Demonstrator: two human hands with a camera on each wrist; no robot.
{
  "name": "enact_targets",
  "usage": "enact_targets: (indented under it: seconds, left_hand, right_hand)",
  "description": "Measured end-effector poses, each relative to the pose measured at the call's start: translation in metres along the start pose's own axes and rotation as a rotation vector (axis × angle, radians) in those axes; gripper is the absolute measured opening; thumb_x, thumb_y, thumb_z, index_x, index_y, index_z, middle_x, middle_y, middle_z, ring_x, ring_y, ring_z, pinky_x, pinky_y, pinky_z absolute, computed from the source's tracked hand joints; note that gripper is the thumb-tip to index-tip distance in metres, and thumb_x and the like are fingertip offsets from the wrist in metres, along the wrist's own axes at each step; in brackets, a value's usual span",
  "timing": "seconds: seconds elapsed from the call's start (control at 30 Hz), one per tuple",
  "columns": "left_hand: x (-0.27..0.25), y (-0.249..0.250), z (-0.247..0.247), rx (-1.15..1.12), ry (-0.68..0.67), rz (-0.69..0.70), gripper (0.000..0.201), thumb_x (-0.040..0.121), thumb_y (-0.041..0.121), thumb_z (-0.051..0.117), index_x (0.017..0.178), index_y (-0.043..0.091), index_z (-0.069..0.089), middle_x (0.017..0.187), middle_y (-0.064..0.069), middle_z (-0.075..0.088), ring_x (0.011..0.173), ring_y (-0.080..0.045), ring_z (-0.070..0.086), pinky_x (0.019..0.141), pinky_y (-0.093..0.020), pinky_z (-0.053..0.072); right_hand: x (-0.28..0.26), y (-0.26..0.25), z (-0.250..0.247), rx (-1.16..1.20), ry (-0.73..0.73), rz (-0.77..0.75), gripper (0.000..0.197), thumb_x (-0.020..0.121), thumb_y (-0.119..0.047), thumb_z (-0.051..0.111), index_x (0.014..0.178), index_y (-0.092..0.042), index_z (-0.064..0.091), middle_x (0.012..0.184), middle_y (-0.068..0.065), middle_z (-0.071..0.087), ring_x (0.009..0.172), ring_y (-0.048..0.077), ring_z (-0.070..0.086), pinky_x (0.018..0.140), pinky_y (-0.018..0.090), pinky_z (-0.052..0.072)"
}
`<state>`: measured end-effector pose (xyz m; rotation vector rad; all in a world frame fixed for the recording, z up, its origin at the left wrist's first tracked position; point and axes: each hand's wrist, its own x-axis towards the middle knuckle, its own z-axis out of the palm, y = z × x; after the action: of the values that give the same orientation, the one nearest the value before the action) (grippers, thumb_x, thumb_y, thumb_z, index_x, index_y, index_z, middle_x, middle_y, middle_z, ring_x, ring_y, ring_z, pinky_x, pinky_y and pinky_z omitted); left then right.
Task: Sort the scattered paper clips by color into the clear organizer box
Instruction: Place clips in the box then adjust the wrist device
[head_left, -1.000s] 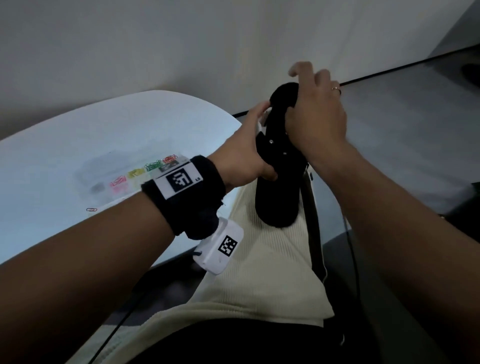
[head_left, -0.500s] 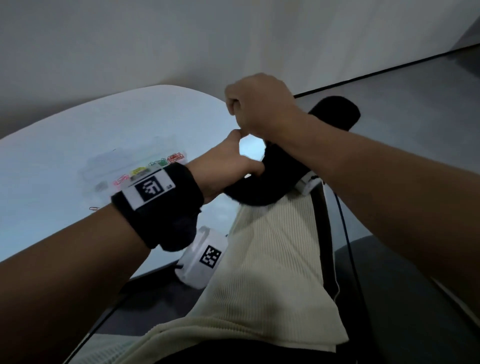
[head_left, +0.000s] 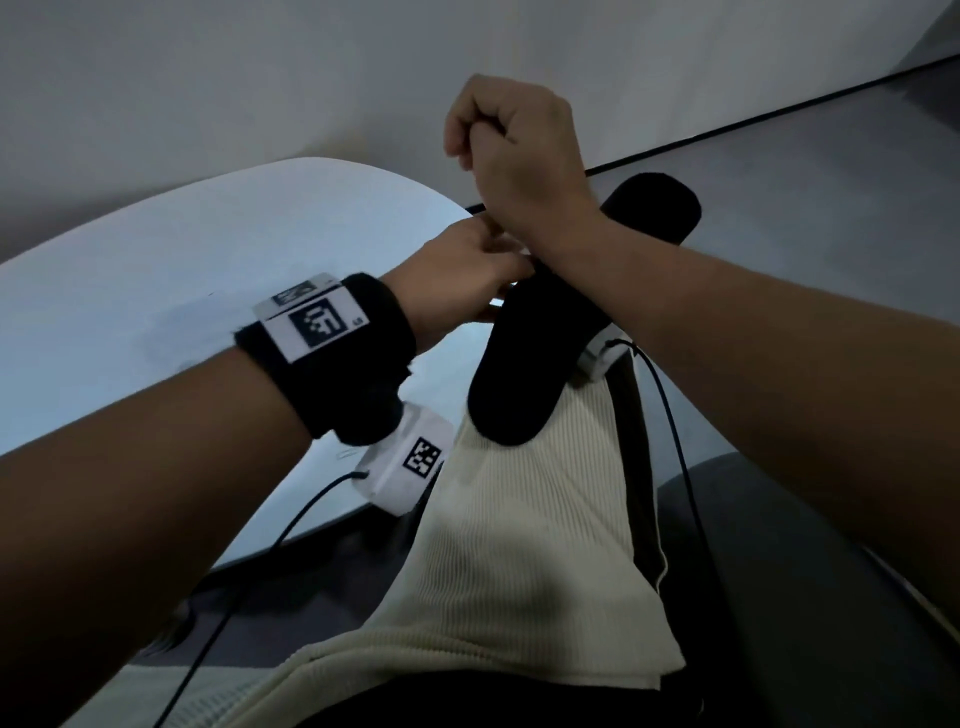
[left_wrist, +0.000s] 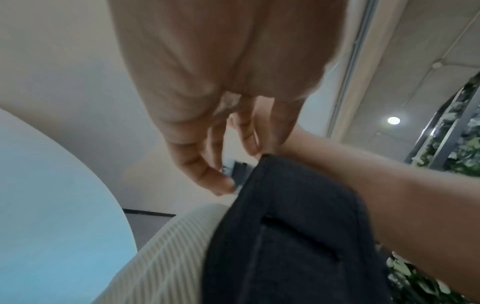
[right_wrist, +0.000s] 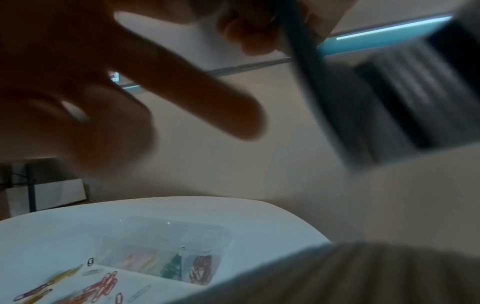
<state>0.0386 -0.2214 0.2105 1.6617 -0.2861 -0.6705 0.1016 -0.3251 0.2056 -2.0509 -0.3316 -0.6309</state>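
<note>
The clear organizer box (right_wrist: 166, 236) stands on the white table (head_left: 156, 249), with red clips (right_wrist: 200, 267) and green clips (right_wrist: 171, 267) in its front compartments. Loose paper clips (right_wrist: 103, 286) lie scattered in front of it. Both hands are off the table, above my lap. My left hand (head_left: 467, 275) pinches the top edge of a black wrist strap (head_left: 535, 338) that hangs open under my right wrist. My right hand (head_left: 509, 130) is raised in a fist and holds nothing. In the head view my left wristband hides the box.
A cream ribbed garment (head_left: 519, 545) covers my lap beside the table's rounded edge. A black cable (head_left: 675, 441) runs down from the white wrist camera (head_left: 597, 358). One small clip (head_left: 343, 454) lies near the table edge. Grey floor and a wall lie beyond.
My right hand let go of the strap, rose and curled into a fist. The strap swung from upright to lying under my right forearm. My left hand stayed on the strap.
</note>
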Motion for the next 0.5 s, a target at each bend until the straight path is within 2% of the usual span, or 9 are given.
enact_targets:
  seconds: [0.07,0.13,0.17,0.23,0.3,0.4,0.5]
  left_hand:
    - [0.003,0.003,0.005,-0.079,0.03,-0.022,0.037,0.086,-0.013,0.042,0.12,-0.005,0.054,0.103,-0.017,0.061,0.09,-0.028,0.057,0.083,-0.039,0.05]
    - [0.006,0.006,0.008,-0.146,0.063,-0.054,0.035,0.084,-0.016,0.041,0.113,-0.008,0.059,0.099,-0.018,0.063,0.091,-0.03,0.059,0.084,-0.04,0.052]
    - [0.005,0.008,0.009,-0.136,0.059,-0.075,0.032,0.086,-0.011,0.045,0.113,-0.005,0.06,0.098,-0.015,0.064,0.088,-0.027,0.06,0.079,-0.037,0.052]
    - [-0.002,0.008,0.012,-0.036,0.002,-0.129,0.023,0.09,0.009,0.057,0.112,0.008,0.063,0.095,-0.002,0.069,0.083,-0.017,0.066,0.07,-0.027,0.052]
    - [-0.01,0.005,0.015,0.029,-0.06,-0.158,0.025,0.088,0.021,0.067,0.112,0.014,0.063,0.098,-0.001,0.074,0.084,-0.014,0.072,0.071,-0.026,0.057]
    - [-0.016,0.005,0.019,0.011,-0.063,-0.12,0.027,0.088,0.01,0.067,0.115,0.005,0.063,0.1,-0.011,0.074,0.087,-0.022,0.073,0.08,-0.03,0.059]
    - [-0.016,0.009,0.017,0.066,-0.048,-0.094,0.022,0.089,0.01,0.064,0.111,0.006,0.067,0.1,-0.007,0.074,0.088,-0.018,0.072,0.075,-0.02,0.057]
  right_hand:
    - [-0.001,0.0,0.0,-0.005,-0.003,-0.039,0.025,0.07,0.004,0.041,0.063,-0.006,0.063,0.053,-0.005,0.053,0.054,0.019,0.052,0.054,0.026,0.038]
    - [0.0,0.001,-0.001,-0.022,-0.028,-0.054,0.024,0.07,0.004,0.042,0.063,-0.005,0.063,0.05,-0.013,0.048,0.052,0.008,0.047,0.053,0.024,0.036]
    - [0.0,0.002,-0.003,-0.046,-0.034,-0.06,0.024,0.07,0.003,0.042,0.062,-0.006,0.063,0.048,-0.015,0.046,0.051,0.005,0.045,0.052,0.024,0.035]
    - [0.001,0.005,-0.008,-0.099,-0.032,-0.066,0.023,0.069,0.002,0.043,0.062,-0.008,0.062,0.045,-0.018,0.043,0.048,0.003,0.043,0.051,0.024,0.032]
    - [0.001,0.007,-0.012,-0.155,-0.041,-0.064,0.023,0.07,-0.001,0.043,0.062,-0.011,0.062,0.044,-0.018,0.04,0.047,0.003,0.041,0.052,0.023,0.03]
    - [0.005,0.003,-0.009,-0.275,-0.125,-0.126,0.024,0.071,-0.006,0.041,0.065,-0.014,0.062,0.048,-0.017,0.039,0.052,0.008,0.04,0.055,0.025,0.031]
    - [0.012,-0.005,-0.001,-0.427,-0.279,-0.202,0.025,0.072,-0.009,0.04,0.071,-0.016,0.063,0.063,-0.009,0.055,0.063,0.014,0.048,0.058,0.028,0.034]
